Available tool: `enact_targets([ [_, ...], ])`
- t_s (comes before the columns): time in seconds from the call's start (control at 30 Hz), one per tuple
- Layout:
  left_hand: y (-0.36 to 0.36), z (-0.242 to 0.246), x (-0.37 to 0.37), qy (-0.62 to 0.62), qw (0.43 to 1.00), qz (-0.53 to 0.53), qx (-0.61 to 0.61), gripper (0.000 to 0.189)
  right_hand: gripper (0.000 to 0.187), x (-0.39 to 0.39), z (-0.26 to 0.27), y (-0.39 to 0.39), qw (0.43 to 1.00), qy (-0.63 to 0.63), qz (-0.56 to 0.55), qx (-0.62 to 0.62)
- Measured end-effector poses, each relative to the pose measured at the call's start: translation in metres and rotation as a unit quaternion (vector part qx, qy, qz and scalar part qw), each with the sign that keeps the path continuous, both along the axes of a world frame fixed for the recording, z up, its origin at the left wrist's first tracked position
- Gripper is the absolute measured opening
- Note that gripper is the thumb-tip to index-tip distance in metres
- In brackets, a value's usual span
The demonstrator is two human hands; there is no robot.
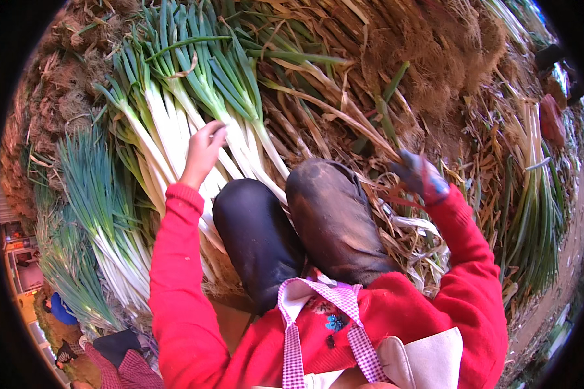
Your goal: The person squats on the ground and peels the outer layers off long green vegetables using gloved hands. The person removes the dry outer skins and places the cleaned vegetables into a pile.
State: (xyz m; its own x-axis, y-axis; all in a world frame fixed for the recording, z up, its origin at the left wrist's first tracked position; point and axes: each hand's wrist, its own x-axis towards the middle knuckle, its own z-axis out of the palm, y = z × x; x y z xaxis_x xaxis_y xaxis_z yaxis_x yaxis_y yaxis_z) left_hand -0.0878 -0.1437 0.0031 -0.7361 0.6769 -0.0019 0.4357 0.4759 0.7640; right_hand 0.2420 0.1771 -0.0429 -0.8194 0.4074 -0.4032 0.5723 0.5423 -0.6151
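Peeled green onions (175, 116) with white stalks and green tops lie in a pile in front of my knees, at the left. My left hand (208, 146) is bare and rests over the white stalks, its fingers bent; whether it grips a stalk is unclear. At the right, my right hand (418, 175) wears a grey-blue glove and is closed around the end of a dry, brownish unpeeled green onion (350, 119), whose leaves point up and left. Reddish strips hang by this glove.
Unpeeled onions with matted roots (433, 53) are heaped ahead. Peeled bundles lie at far left (97, 219) and far right (533, 194). Dry peelings (409, 243) cover the ground beside my right knee. Another person's checked clothing (126, 364) shows at lower left.
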Motion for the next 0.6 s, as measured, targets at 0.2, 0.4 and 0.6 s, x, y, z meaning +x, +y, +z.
enact_targets([
  [0.2, 0.131, -0.017, 0.086, -0.416, 0.881, -0.188, -0.125, 0.071, 0.016, 0.138, 0.114, -0.038, 0.96, 0.107, -0.177, -0.19],
  [0.4, 0.213, -0.012, 0.152, -0.625, 0.713, -0.134, 0.287, 0.061, 0.017, 0.239, 0.149, -0.101, 0.99, 0.097, -0.096, 0.019],
  [0.6, 0.236, 0.055, 0.171, -0.693, 0.632, -0.145, 0.316, 0.029, 0.04, 0.269, 0.074, -0.139, 0.974, 0.14, -0.18, -0.013],
])
